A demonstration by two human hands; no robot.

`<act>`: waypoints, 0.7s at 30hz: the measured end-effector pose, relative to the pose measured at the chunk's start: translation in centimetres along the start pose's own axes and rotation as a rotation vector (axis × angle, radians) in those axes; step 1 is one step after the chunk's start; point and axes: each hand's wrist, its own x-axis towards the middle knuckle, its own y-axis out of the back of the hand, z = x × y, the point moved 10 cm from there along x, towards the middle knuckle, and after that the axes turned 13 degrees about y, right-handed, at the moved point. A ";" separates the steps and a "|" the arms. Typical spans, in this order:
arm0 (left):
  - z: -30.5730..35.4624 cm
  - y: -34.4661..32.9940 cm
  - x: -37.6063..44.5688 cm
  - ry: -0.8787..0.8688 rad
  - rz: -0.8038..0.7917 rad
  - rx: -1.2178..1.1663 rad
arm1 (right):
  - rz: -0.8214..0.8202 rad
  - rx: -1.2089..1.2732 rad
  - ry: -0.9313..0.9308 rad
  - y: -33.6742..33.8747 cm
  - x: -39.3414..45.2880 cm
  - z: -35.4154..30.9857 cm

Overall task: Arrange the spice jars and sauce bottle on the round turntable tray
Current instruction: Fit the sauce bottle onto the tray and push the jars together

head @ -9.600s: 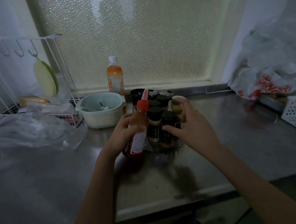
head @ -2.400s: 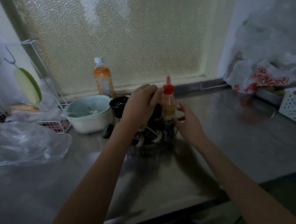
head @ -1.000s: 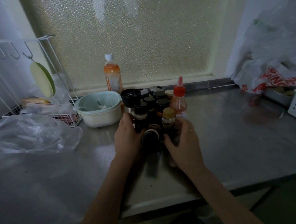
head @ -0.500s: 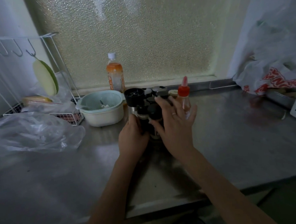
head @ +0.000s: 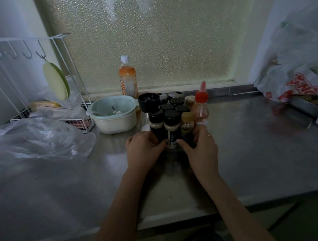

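A bowl [head: 115, 114] sits just left of the upright jars [head: 170, 119]. Left hand [head: 144, 151] and right hand [head: 202, 149] cup the cluster's near edge; the tray is hidden. Sauce bottle [head: 200, 105] stands rightmost, with bare counter [head: 256, 133] beyond.

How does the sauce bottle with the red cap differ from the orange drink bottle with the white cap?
The sauce bottle has a red pointed nozzle cap; the drink bottle has a flat white screw cap. The sauce bottle stands at the right edge of the cluster of spice jars, close to the right hand; the drink bottle stands apart, against the window behind the pale bowl. Both stand upright, closed, with orange-red contents.
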 end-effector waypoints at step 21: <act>1.1 -2.3 -0.7 -0.178 -0.215 -0.019 | -0.295 -0.193 0.190 -0.7 -1.0 -0.2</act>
